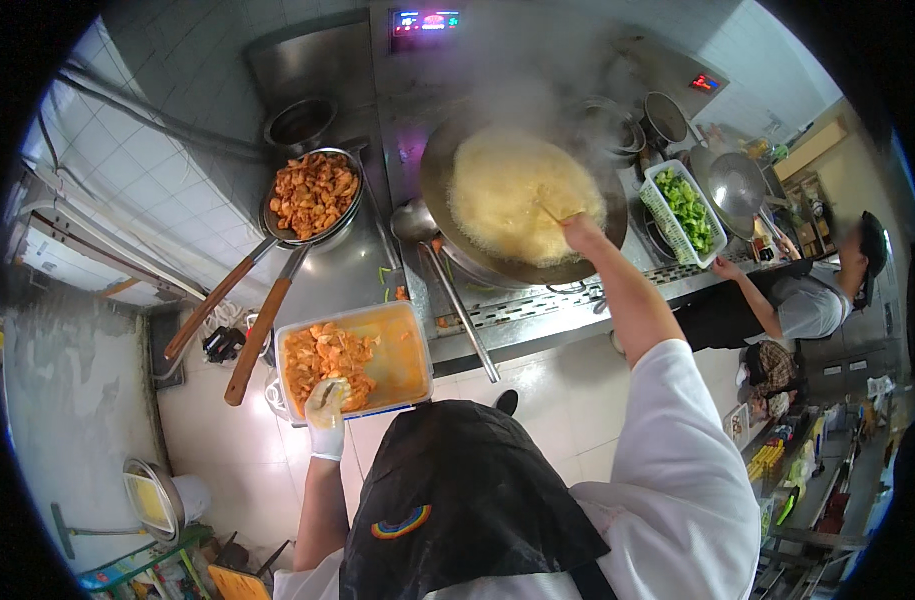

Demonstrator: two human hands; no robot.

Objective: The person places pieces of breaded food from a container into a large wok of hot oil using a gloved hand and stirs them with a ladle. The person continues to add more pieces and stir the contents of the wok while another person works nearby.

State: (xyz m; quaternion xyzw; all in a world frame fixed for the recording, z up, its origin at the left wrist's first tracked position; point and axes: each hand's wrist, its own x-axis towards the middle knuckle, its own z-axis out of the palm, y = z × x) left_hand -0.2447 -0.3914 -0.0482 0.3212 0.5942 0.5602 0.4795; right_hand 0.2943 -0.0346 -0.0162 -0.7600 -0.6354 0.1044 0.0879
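My right hand (582,233), bare, grips a thin light stick (549,213), perhaps chopsticks, whose far end dips into foaming, pale yellow liquid (521,180) in a large wok (613,225). Steam rises from it. My left hand (327,403) wears a clear glove smeared with orange sauce. It rests at the near edge of a clear plastic tub (427,352), against raw, orange-marinated meat pieces (326,356). Its fingers are curled; whether they hold a piece cannot be made out. The meat fills the tub's left part; orange sauce coats the right.
Browned fried pieces (315,195) fill a wooden-handled strainer at the left. A long-handled metal ladle (457,304) lies between tub and wok. Right of the wok, a white basket (661,214) holds chopped greens (686,210); a co-worker's hand (727,268) is at its corner.
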